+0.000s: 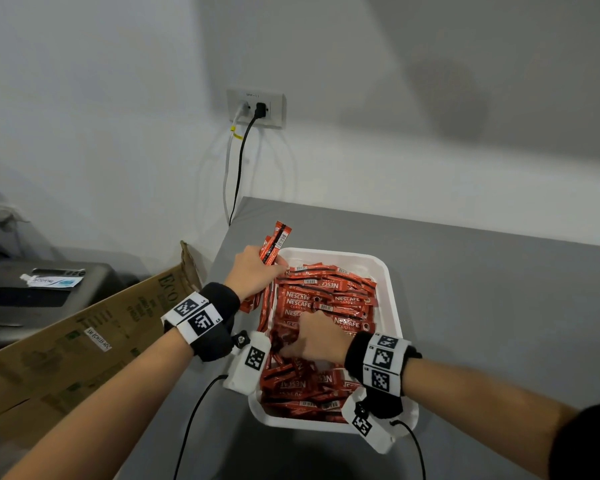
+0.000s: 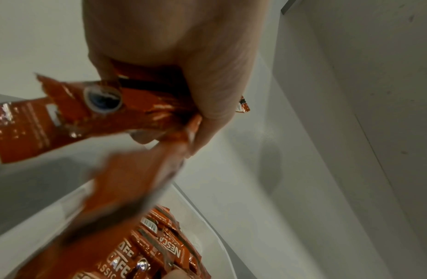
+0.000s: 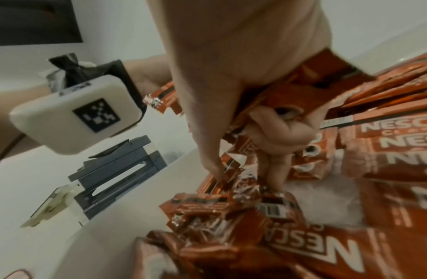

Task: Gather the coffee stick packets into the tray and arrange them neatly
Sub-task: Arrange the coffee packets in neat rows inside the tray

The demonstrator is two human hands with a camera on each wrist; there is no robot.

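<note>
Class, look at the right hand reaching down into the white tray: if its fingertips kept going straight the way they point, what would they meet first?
The right hand points down into the tray. Its fingertips would meet the loose coffee packets heaped directly beneath; they seem already to touch them, though depth is unclear.

One white tray (image 1: 392,289), centre of head view. Red coffee stick packets (image 1: 326,303) in tray: dozens, overlapping, too many to count. Held bundle (image 1: 276,242) above tray's upper-left corner: several packets, exact number unclear. Two hands, two wrist cameras. One wall socket plate (image 1: 256,108), upper centre, two plugs. One cardboard box (image 1: 84,341), left.
</note>
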